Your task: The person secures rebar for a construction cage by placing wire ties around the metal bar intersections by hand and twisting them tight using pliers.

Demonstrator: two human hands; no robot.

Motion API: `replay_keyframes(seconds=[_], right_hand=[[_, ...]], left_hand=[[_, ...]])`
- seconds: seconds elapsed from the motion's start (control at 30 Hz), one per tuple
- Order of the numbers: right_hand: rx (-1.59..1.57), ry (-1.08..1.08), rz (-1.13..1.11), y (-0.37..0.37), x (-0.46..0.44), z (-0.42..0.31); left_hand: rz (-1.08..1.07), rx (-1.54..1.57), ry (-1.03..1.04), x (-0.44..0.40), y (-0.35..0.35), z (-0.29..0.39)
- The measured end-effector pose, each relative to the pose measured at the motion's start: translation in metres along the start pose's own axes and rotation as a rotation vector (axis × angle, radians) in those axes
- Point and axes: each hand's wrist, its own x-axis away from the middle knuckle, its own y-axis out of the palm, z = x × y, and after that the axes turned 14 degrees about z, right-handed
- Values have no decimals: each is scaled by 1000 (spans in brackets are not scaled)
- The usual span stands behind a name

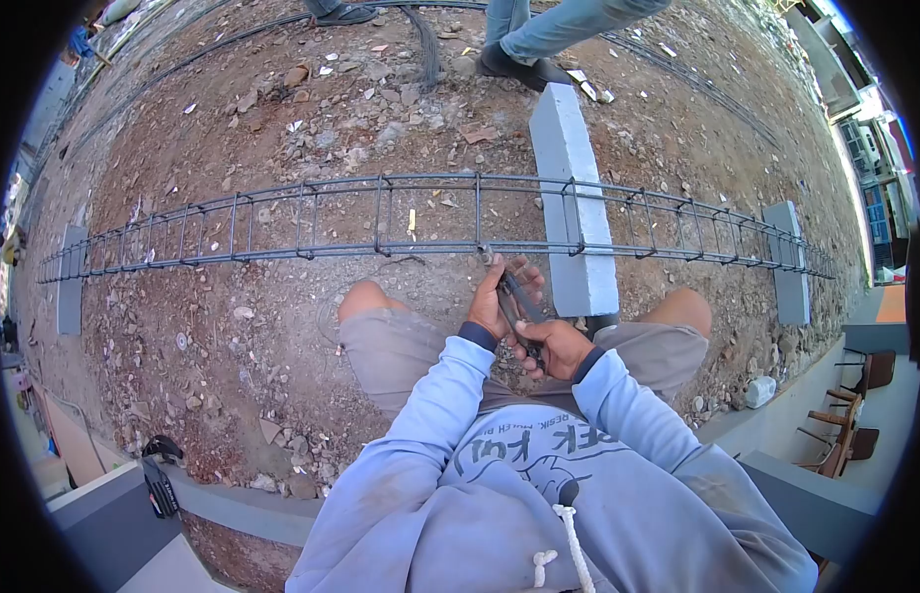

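Observation:
A long rebar cage (430, 247) of dark bars with square stirrups crosses the view from left to right. It lies over a grey block (579, 237) just right of the middle. My left hand (495, 301) is at the near bar, its fingers wrapped around the pliers (519, 296) by the jaws. My right hand (559, 346) is closed on the handle end of the same tool, nearer my body. The pliers' tip is close below the near bar; whether it touches is too small to tell.
Further supports stand under the cage at the left (72, 282) and right (788, 262). Another person's legs (554, 35) are beyond the grey block. Loose wires (425, 49) lie on rubble-strewn ground. Wooden chairs (836, 425) stand at the right, behind a low wall.

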Motion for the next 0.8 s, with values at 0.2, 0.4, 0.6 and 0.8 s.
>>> replay_keyframes(seconds=[0.2, 0.4, 0.6, 0.8], right_hand=[[414, -114, 107, -4, 12, -20], [1404, -766, 802, 26, 41, -17], [1310, -648, 978, 24, -2, 10], [1183, -590, 869, 26, -6, 5]], left_hand=[[-98, 111, -87, -20, -10, -4], [295, -75, -17, -25, 11, -7], [493, -227, 182, -39, 15, -28], [609, -424, 275, -34, 17, -26]])
